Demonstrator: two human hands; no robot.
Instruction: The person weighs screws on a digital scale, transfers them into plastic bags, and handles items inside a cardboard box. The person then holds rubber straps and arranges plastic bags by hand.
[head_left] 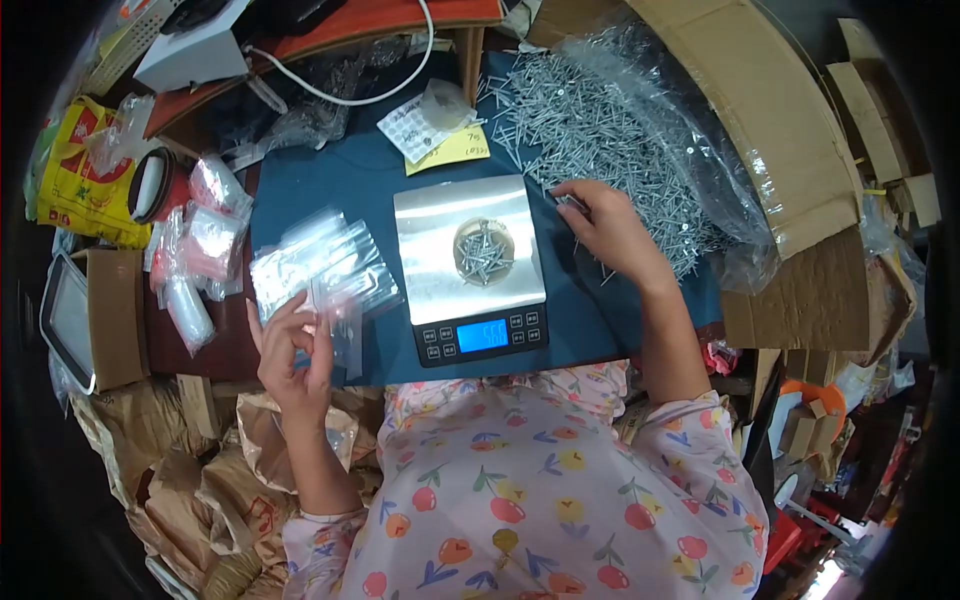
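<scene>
A light shirt (510,500) printed with red tulips and yellow and orange flowers is seen nearest, its wearer seated against a table covered by a blue cloth (610,340). At the table's near edge, a digital scale (430,215) is placed; on its lit blue display (483,336) digits are shown, too blurred to be read surely. The left hand (295,355) is held left of the scale, fingers half curled against a small clear plastic bag (350,340); whether the bag is pinched cannot be told. Just beyond those fingers, clear zip bags (325,255) are piled. On the scale's steel plate, silver screws (485,260) are gathered in a round dish (510,243). To the right, the right hand (610,232) is rested at the edge of a large screw heap (620,130), thumb and forefinger nearly together; whether a screw is gripped cannot be told. Farther back, a yellow note (450,153) is marked with handwriting, not clearly legible, beside a white sticker sheet (402,128). The heap is bordered by a cardboard flap (760,130).
</scene>
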